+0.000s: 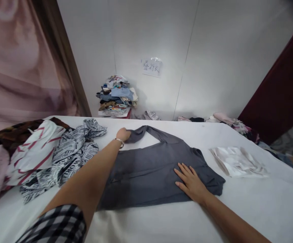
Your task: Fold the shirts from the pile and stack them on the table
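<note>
1. A paper sign [151, 67] taped to the wall bears handwritten characters, too small to read surely. The black-and-white cloth [71, 152] at left is printed with newsprint lettering; "WORLD" seems to show, though I cannot be sure.
2. A white sheet covers the table [161, 222], which stands against a pale panelled wall. A pinkish curtain [22, 60] hangs at left, a dark red one [283, 87] at right. A stack [117, 96] of folded clothes rises behind the table.
3. The grey shirt [151, 168], soft and matte, lies flat mid-table.
4. The left hand [123, 134], a bracelet at its wrist, pinches the shirt's far sleeve.
5. The right hand [190, 182] rests flat, fingers spread, on the shirt's right part.
6. A shiny white cloth [237, 162] lies crumpled to the right, apart from the shirt. A white top with red stripes [38, 148] lies among the heap at left.
</note>
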{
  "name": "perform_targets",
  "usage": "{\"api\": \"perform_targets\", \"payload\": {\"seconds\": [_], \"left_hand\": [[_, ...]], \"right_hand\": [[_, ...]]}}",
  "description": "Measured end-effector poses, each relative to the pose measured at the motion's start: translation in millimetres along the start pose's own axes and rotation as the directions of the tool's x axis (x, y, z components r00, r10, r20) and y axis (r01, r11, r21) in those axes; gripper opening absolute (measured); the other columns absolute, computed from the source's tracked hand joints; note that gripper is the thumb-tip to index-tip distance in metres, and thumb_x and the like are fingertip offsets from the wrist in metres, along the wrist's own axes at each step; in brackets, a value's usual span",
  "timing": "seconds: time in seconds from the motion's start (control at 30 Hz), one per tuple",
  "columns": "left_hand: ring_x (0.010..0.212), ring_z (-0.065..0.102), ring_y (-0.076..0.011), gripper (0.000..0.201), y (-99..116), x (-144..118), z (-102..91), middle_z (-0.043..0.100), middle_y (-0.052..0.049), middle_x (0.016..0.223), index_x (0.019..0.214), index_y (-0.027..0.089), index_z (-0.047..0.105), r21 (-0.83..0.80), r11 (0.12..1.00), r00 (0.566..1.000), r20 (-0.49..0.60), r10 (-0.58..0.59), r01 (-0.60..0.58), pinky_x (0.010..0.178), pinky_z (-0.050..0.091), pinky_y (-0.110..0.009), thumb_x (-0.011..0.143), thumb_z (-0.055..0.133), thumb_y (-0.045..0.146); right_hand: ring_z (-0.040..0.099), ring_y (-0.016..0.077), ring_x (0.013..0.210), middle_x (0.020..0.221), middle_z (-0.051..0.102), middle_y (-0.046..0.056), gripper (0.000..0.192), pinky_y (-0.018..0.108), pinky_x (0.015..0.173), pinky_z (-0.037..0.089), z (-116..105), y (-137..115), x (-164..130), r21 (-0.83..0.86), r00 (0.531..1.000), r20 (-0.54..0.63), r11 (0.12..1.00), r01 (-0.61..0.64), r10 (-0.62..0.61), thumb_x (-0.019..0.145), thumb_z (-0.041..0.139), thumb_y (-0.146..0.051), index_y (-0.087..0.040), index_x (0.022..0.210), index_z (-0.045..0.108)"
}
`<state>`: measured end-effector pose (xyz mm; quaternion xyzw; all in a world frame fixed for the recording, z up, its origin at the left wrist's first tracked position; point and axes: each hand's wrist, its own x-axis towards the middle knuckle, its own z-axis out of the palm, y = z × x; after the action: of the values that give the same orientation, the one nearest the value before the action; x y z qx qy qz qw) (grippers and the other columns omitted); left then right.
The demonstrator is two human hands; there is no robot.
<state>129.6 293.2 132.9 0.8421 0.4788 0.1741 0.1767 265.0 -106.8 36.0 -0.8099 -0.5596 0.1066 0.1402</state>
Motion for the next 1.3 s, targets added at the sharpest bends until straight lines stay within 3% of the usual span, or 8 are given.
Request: {"api": "perform_targets", "payload": {"seconds": [0.13, 0.33, 0.43, 0.6, 0.73, 0.87, 1.0, 1.3], "left_hand": [[0.096, 0.067, -0.0209, 0.034, 31, 12, -53.4, 0.073, -0.010, 0.109, 0.112, 0.016, 0.065, -0.135, 0.986, 0.987, -0.137, 0.079, -0.097, 0.078, 0.051, -0.027, 0.082, 0.052, 0.025], [0.072, 0.065, -0.0151, 0.045, 87, -29, -109.7, 0.072, -0.006, 0.095, 0.121, 0.017, 0.063, -0.574, 0.761, 0.953, -0.171, 0.251, -0.303, 0.065, 0.053, -0.026, 0.077, 0.055, 0.016], [0.081, 0.066, -0.0169, 0.050, 97, -54, -124.1, 0.073, -0.005, 0.100, 0.119, 0.018, 0.067, -0.476, 0.768, 0.903, -0.220, 0.368, -0.429, 0.076, 0.055, -0.029, 0.072, 0.051, 0.007], [0.081, 0.065, -0.0167, 0.058, 80, -73, -143.4, 0.074, -0.002, 0.104, 0.123, 0.021, 0.065, -0.363, 0.768, 0.849, -0.214, 0.482, -0.527, 0.077, 0.056, -0.030, 0.071, 0.045, 0.005], [0.085, 0.066, -0.0178, 0.056, 68, -78, -146.8, 0.073, -0.002, 0.107, 0.124, 0.021, 0.064, -0.248, 0.813, 0.848, -0.205, 0.488, -0.527, 0.081, 0.055, -0.030, 0.075, 0.043, 0.006], [0.109, 0.062, -0.0218, 0.054, 74, -83, -143.4, 0.067, -0.005, 0.122, 0.130, 0.019, 0.060, 0.048, 0.733, 0.712, -0.205, 0.672, -0.679, 0.098, 0.048, -0.034, 0.081, 0.041, 0.006], [0.108, 0.062, -0.0245, 0.055, 76, -80, -145.3, 0.057, -0.011, 0.133, 0.139, 0.019, 0.050, 0.255, 0.683, 0.642, -0.232, 0.731, -0.685, 0.093, 0.050, -0.038, 0.087, 0.038, 0.005], [0.103, 0.062, -0.0191, 0.034, 106, -73, -115.6, 0.069, -0.005, 0.105, 0.105, 0.017, 0.067, -0.069, 0.646, 0.617, -0.389, 0.684, -0.760, 0.096, 0.049, -0.035, 0.084, 0.043, 0.007]], "right_hand": [[0.020, 0.0300, 0.149, 0.158, 0.031, 0.004, 0.061, 0.056, 0.122, 0.011, -11, 4, 7, 0.169, 0.997, 0.061, 0.984, -0.048, 0.039, 0.088, 0.051, -0.056, -0.035, 0.145, 0.049], [0.062, 0.0307, 0.116, 0.145, 0.053, 0.011, 0.071, 0.047, 0.103, 0.047, -59, -19, 69, 0.403, 0.956, -0.274, 0.915, 0.015, 0.105, 0.084, 0.059, -0.040, -0.025, 0.151, 0.040], [0.067, 0.0267, 0.103, 0.141, 0.057, 0.012, 0.072, 0.044, 0.096, 0.051, -78, -28, 112, 0.436, 0.936, -0.283, 0.897, -0.066, 0.207, 0.086, 0.058, -0.035, -0.022, 0.153, 0.034], [0.052, 0.0296, 0.131, 0.145, 0.053, 0.016, 0.059, 0.044, 0.110, 0.039, -83, -9, 165, 0.342, 0.911, -0.269, 0.915, -0.215, 0.314, 0.088, 0.055, -0.024, -0.012, 0.145, 0.044], [0.053, 0.0282, 0.130, 0.143, 0.053, 0.018, 0.065, 0.040, 0.108, 0.042, -83, -13, 197, 0.343, 0.929, -0.256, 0.924, -0.171, 0.267, 0.085, 0.059, -0.020, -0.011, 0.147, 0.042], [0.060, 0.0238, 0.120, 0.142, 0.057, 0.011, 0.076, 0.035, 0.102, 0.047, -87, -33, 224, 0.364, 0.973, -0.220, 0.931, 0.012, 0.073, 0.074, 0.067, -0.010, -0.022, 0.146, 0.046], [0.062, 0.0274, 0.116, 0.123, 0.068, 0.016, 0.045, 0.039, 0.104, 0.043, -86, -29, 226, 0.339, 0.970, -0.164, 0.934, -0.115, 0.179, 0.076, 0.062, -0.008, -0.009, 0.121, 0.065], [0.058, 0.0080, 0.058, 0.122, 0.067, 0.009, 0.087, 0.024, 0.054, 0.051, -79, -78, 199, 0.675, 0.989, -0.084, 0.723, 0.148, -0.124, 0.069, 0.080, -0.028, -0.030, 0.146, 0.041]]}}
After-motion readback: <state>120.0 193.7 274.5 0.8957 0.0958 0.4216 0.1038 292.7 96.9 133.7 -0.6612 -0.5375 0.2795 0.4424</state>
